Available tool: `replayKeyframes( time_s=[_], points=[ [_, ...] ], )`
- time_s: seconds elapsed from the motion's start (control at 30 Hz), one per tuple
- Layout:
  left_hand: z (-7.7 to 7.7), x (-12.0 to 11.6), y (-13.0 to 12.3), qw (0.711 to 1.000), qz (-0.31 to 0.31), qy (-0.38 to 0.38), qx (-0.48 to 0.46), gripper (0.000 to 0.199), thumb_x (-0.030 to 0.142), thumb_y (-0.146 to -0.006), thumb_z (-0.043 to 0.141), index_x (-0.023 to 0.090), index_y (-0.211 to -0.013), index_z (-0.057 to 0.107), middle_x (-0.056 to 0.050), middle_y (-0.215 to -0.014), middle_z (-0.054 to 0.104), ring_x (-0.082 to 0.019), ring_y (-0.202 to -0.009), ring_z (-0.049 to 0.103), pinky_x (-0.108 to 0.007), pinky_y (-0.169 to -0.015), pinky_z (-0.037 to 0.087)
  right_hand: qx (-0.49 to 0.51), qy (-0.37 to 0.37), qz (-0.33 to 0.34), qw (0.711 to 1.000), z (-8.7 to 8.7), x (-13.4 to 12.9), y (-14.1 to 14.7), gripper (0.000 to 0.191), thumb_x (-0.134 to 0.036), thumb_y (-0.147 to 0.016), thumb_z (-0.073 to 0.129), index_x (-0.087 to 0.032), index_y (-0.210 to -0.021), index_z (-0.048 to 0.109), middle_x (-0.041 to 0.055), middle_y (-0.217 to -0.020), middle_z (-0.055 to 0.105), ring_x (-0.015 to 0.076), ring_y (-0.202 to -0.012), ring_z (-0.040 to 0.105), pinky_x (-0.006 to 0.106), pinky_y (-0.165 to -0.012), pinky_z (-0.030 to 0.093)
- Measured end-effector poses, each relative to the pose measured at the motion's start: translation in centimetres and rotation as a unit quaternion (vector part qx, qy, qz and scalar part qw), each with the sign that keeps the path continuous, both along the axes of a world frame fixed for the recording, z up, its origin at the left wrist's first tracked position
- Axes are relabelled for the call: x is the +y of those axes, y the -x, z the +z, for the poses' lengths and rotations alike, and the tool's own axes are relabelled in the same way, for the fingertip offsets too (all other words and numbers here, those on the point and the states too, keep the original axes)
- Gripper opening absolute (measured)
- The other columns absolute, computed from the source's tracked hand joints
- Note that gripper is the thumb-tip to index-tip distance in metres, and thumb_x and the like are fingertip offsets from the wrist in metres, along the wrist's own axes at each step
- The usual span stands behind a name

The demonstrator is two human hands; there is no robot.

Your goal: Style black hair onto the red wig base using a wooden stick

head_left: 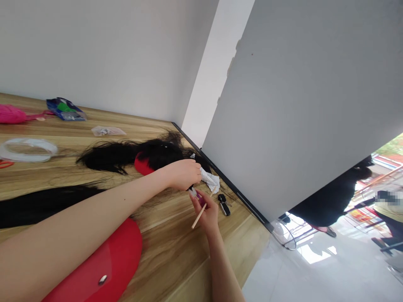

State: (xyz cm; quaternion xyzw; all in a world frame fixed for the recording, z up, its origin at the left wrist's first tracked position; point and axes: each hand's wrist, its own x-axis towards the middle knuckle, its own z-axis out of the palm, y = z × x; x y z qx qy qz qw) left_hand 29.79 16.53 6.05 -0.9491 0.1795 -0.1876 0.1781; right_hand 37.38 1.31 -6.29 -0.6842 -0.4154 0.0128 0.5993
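My left hand (186,173) reaches across the table with its fingers bent closed. A small dark bit shows under its fingertips, too hidden to name. Just below it, my right hand (210,212) is closed around a thin wooden stick (198,216) and a small purple item (200,198) with a whitish tip, mostly covered by the fingers. Both hands' fingertips meet or nearly meet there. Beyond my left hand lies a red cap (143,164) covered with long black hair (160,152). A crumpled white tissue (210,180) lies next to my fingers.
Car keys (223,205) lie right of my hands. A larger red piece with a silver stud (122,256) and a black hair bundle (47,201) sit under my left arm. Farther left are a white ring (48,147), a blue packet (66,110) and pink material (12,114). People (333,197) are at far right.
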Motion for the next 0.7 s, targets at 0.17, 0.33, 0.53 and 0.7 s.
replayKeyframes(
  time_s=[0.17, 0.33, 0.53, 0.7],
  points=[
    [-0.04, 0.26, 0.01, 1.000, 0.003, 0.002, -0.003, 0.006, 0.015, -0.072, 0.066, 0.019, -0.068, 0.063, -0.006, -0.073, 0.070, -0.021, -0.076, 0.059, -0.033, -0.067, 0.038, 0.003, -0.011, -0.010, 1.000, 0.01, -0.15, -0.11, 0.035, -0.042, -0.078, 0.068, -0.012, -0.094, 0.073, 0.0024, -0.063, 0.061, 0.0123, -0.053, 0.049, 0.025, -0.052, 0.042],
    [-0.19, 0.74, 0.02, 1.000, 0.008, 0.006, -0.008, 0.006, 0.013, -0.072, 0.065, 0.018, -0.068, 0.064, -0.007, -0.072, 0.070, -0.021, -0.075, 0.059, -0.033, -0.068, 0.037, 0.005, -0.011, -0.005, 1.000, 0.05, -0.21, -0.05, 0.034, -0.043, -0.077, 0.068, -0.013, -0.093, 0.074, 0.0015, -0.061, 0.060, 0.0120, -0.052, 0.047, 0.025, -0.050, 0.041],
    [-0.24, 0.30, -0.06, 1.000, 0.002, 0.010, -0.006, 0.007, 0.014, -0.072, 0.067, 0.018, -0.068, 0.064, -0.006, -0.071, 0.069, -0.020, -0.076, 0.059, -0.032, -0.067, 0.037, 0.024, -0.015, 0.000, 1.000, -0.20, -0.12, -0.27, 0.038, -0.045, -0.077, 0.069, -0.013, -0.097, 0.073, 0.0011, -0.060, 0.059, 0.0122, -0.053, 0.048, 0.024, -0.050, 0.041],
    [0.01, 0.04, 0.08, 1.000, 0.001, 0.010, -0.002, 0.008, 0.014, -0.073, 0.067, 0.018, -0.067, 0.063, -0.005, -0.070, 0.069, -0.020, -0.076, 0.059, -0.032, -0.066, 0.036, 0.035, -0.017, 0.014, 0.999, -0.36, 0.06, -0.34, 0.039, -0.046, -0.076, 0.069, -0.013, -0.098, 0.073, 0.0026, -0.064, 0.061, 0.0124, -0.053, 0.048, 0.025, -0.050, 0.041]
  ],
)
